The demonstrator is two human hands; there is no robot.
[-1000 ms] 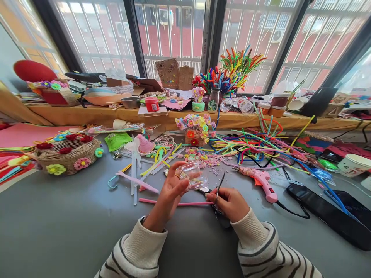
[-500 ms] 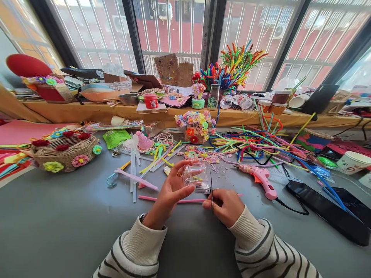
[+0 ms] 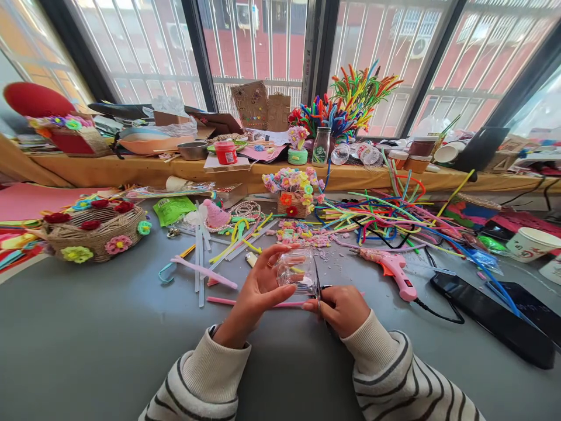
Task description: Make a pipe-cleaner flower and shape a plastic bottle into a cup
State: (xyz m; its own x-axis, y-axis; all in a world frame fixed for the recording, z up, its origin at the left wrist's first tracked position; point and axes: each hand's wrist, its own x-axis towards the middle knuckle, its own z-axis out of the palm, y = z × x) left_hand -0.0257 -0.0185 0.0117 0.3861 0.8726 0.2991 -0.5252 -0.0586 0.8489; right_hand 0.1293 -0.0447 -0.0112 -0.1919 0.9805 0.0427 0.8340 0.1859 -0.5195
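My left hand (image 3: 258, 289) grips a small clear plastic cup (image 3: 300, 272), held on its side just above the grey table (image 3: 109, 339). My right hand (image 3: 344, 307) is closed round black-handled scissors (image 3: 319, 290), whose blades meet the cup's lower right edge. A pink pipe cleaner (image 3: 245, 302) lies flat on the table under both hands. Both sleeves are cream with dark stripes.
A pink glue gun (image 3: 392, 270) with its cord lies right of my hands, beside a black phone (image 3: 495, 318). Loose pipe cleaners (image 3: 385, 219), glue sticks (image 3: 199, 263), a woven flower basket (image 3: 94, 231) and a small flower pot (image 3: 293, 193) crowd the far table. A paper cup (image 3: 532, 242) stands far right.
The scissors in my right hand have swung down from upright and moved left to the cup's edge. My left hand has turned the cup and brought it slightly lower.
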